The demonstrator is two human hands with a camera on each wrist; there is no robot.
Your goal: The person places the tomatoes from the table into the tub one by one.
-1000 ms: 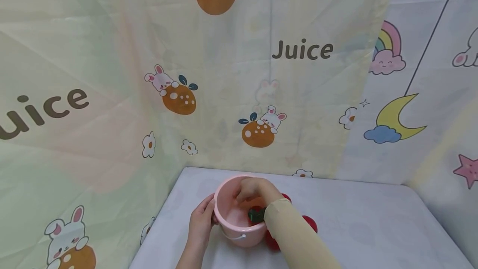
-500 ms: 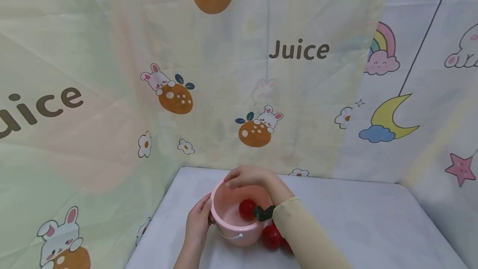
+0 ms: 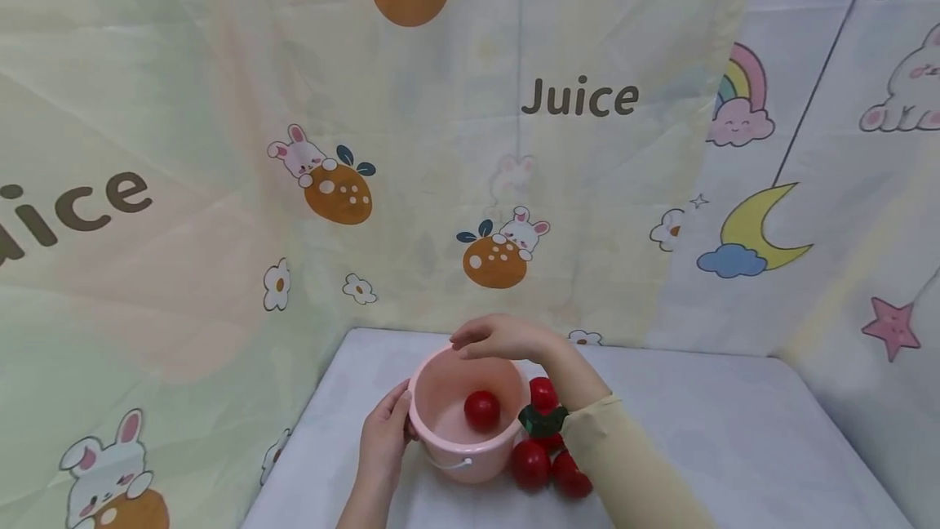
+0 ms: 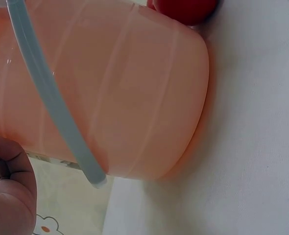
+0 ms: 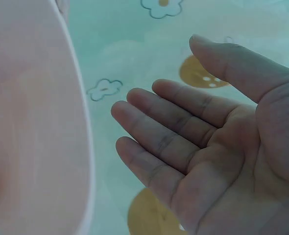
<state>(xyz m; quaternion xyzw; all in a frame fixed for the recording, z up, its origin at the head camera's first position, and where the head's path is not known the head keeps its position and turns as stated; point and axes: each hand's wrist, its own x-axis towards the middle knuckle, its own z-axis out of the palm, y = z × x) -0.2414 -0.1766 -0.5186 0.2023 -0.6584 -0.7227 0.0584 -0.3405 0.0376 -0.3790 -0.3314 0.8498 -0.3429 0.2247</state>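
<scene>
A pink bucket stands upright on the table, its pale handle hanging down the outside. My left hand holds the bucket's left side near the rim, with part of the fingers hidden behind the wall. Inside the bucket lies one red, round, fruit-like ball. My right hand hovers over the far rim. In the right wrist view its palm shows bare, with the fingers extended and apart from the bucket.
Several similar red balls sit close together on the table, just right of the bucket and partly under the right forearm. The white-covered table extends to the right. Printed curtains rise behind and to the left.
My right hand has risen out of the bucket to above its far rim, and its fingers have straightened. The red ball inside is now uncovered. The left hand keeps its hold.
</scene>
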